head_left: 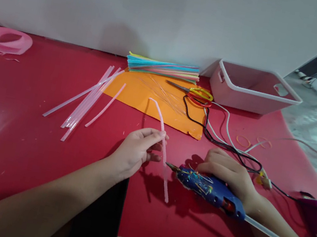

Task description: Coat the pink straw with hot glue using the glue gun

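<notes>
My left hand (137, 149) pinches a thin pink straw (166, 152) between thumb and fingers. The straw stands at a tilt and bends near its upper end. In my right hand (225, 171) is a blue glue gun (204, 187), spotted with dried glue. Its nozzle tip points left and is at the straw just below my left fingers; whether they touch, I cannot tell. A clear glue stick (281, 236) runs out of the gun's back end. My right fingers around the handle are partly hidden by the gun.
Pale pink straws (87, 104) lie left on the red table (17, 151). Behind are an orange envelope (138, 94), colored straws (161, 68), scissors (196, 93) and a pink bin (248, 93). Cords (222, 140) cross the right side. A pink ribbon roll (10, 41) lies far left.
</notes>
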Demonstrator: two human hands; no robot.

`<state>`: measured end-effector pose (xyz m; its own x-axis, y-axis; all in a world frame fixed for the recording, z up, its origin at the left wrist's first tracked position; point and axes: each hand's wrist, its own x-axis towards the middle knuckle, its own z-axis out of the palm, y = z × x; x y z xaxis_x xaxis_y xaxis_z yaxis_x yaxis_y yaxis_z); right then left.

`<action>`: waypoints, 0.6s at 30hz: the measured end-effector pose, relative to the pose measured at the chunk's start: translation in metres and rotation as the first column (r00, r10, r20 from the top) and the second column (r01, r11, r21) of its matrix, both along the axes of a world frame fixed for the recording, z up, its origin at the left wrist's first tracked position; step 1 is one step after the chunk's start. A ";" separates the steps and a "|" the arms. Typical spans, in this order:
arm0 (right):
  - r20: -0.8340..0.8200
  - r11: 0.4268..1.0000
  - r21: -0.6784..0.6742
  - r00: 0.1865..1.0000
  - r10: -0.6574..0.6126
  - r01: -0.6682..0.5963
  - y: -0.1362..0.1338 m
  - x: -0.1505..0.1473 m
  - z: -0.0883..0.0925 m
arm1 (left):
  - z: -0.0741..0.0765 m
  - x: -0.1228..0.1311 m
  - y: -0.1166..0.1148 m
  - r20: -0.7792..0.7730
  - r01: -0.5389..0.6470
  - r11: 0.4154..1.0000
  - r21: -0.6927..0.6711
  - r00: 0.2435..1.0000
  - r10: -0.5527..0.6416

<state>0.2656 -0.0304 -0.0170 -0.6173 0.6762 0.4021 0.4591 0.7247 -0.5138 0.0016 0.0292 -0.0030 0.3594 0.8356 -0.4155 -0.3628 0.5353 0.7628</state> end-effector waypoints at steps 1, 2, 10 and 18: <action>0.004 1.000 0.000 1.000 0.003 -0.003 0.000 0.000 0.000 | 0.000 0.000 0.000 -0.014 -0.001 1.000 0.005 1.000 0.001; 0.010 1.000 -0.002 1.000 0.008 -0.008 0.000 -0.001 0.000 | 0.001 0.001 -0.001 -0.028 -0.003 1.000 0.012 1.000 0.003; 0.042 0.997 -0.031 0.996 0.078 -0.077 0.003 -0.002 0.000 | 0.000 0.001 -0.003 -0.122 -0.010 0.997 0.075 0.992 0.019; 0.071 0.996 -0.018 0.994 0.085 -0.084 0.006 -0.003 0.003 | 0.002 0.000 -0.005 -0.158 0.048 0.995 0.093 0.987 -0.033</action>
